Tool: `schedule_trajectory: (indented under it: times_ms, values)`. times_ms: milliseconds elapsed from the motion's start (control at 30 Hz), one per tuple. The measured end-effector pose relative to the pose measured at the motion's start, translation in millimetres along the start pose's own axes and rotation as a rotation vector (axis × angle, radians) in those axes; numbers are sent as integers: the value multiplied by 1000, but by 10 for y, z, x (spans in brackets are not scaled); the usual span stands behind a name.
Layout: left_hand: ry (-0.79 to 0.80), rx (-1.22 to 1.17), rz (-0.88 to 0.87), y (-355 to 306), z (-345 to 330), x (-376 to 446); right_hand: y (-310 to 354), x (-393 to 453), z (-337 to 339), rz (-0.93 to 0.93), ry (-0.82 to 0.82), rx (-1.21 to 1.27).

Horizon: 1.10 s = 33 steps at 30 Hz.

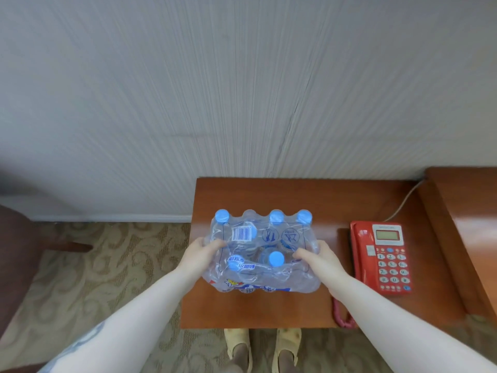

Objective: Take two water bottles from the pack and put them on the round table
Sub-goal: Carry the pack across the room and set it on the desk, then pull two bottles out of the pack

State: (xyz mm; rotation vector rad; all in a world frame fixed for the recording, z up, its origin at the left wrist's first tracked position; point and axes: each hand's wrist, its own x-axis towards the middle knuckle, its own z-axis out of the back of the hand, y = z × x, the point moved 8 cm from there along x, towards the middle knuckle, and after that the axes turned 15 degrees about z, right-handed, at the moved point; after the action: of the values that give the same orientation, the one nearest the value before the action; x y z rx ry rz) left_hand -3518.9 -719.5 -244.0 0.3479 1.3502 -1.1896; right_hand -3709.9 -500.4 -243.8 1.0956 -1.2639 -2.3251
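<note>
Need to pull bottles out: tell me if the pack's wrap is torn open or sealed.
Torn open: the pack wrap gapes on top, one blue cap poking through.

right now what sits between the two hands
In the head view, the shrink-wrapped pack of water bottles sits between the left hand and right hand; both hands grip its torn plastic wrap on the wooden side table.

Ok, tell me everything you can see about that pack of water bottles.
The pack of water bottles is clear crinkled shrink-wrap around clear bottles with light blue caps. A white barcode label and blue printing show on the film. It sits on the wooden bedside table, left of a red telephone. The left hand and right hand grip its two sides, fingers pressing into the wrap on top.
</note>
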Motion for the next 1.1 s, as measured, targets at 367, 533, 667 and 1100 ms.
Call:
schedule_trajectory:
  times_ms: [367, 533, 667, 1100]
  values:
    - [-579, 324, -648, -341, 62, -639, 274, -213, 172, 230, -239, -400]
    - [-573, 874, -843, -545, -499, -877, 831, -449, -63, 650, -233, -635]
    - [-591, 1120, -787, -589, -596, -777, 847, -433, -429, 707, 20, -779]
    - [-615, 1530, -573, -558, -613, -778, 724, -192, -556, 625, 169, -965]
